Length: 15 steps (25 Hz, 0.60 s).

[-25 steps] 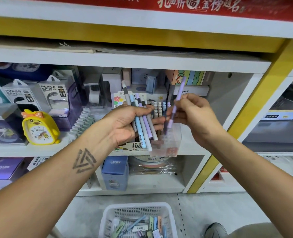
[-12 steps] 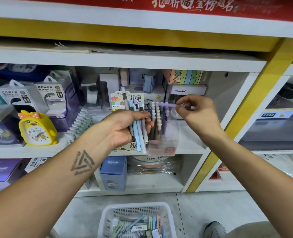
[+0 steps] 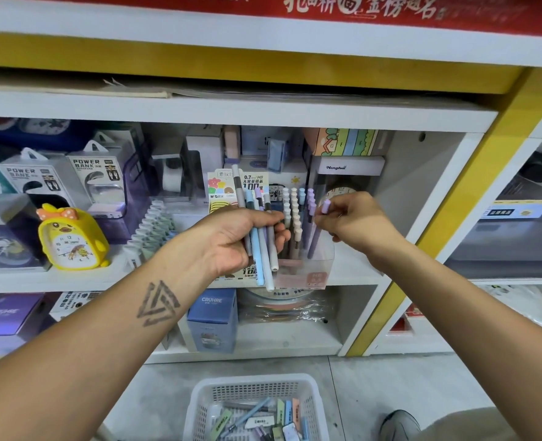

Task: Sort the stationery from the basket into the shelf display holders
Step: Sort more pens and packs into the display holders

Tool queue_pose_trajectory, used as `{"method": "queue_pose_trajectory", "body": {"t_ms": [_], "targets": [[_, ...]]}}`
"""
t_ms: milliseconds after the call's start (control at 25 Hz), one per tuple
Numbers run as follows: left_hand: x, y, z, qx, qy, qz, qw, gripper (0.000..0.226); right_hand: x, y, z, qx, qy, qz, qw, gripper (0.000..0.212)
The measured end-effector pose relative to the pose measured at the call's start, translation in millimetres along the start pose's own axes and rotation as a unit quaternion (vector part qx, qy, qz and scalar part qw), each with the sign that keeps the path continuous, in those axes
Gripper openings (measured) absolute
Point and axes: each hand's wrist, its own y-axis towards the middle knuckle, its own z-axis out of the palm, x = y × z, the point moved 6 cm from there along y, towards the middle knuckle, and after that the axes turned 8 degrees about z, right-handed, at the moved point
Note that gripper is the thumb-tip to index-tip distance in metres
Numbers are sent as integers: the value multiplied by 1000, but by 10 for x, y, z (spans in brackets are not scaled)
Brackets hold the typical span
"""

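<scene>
My left hand [image 3: 234, 240] grips a bundle of several pastel pens [image 3: 260, 249], blue, grey, white and purple, held upright in front of the middle shelf. Just right of them stands a clear display holder [image 3: 304, 275] with rows of pens in it, caps up. My right hand [image 3: 355, 224] pinches the top of a purple pen [image 3: 319, 233] that stands tilted in the holder's right side. On the floor below sits a white plastic basket [image 3: 206, 405] with loose pens and erasers inside.
A yellow chick alarm clock [image 3: 72, 240] and power bank boxes [image 3: 94, 183] fill the shelf's left part. A blue CRUHRE box [image 3: 212, 319] stands on the shelf below. A yellow shelf post [image 3: 454, 218] rises at the right. A shoe [image 3: 400, 424] is beside the basket.
My right hand turned the purple pen from level to upright and lowered it into the holder's right side. My left hand kept its bundle almost still.
</scene>
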Motion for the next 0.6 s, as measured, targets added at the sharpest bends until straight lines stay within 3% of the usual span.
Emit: {"method": "queue_pose_trajectory", "body": {"t_ms": [240, 360, 600], "targets": [[5, -13, -3, -1, 3, -3, 1000, 34, 133, -44, -39, -57, -89, -101, 989, 10], [22, -19, 7, -1, 5, -6, 1000, 35, 110, -55, 2, -45, -82, -98, 991, 19], [18, -25, 26, 5, 17, -3, 1000, 33, 125, -73, 67, -29, -125, -157, 979, 13]]}}
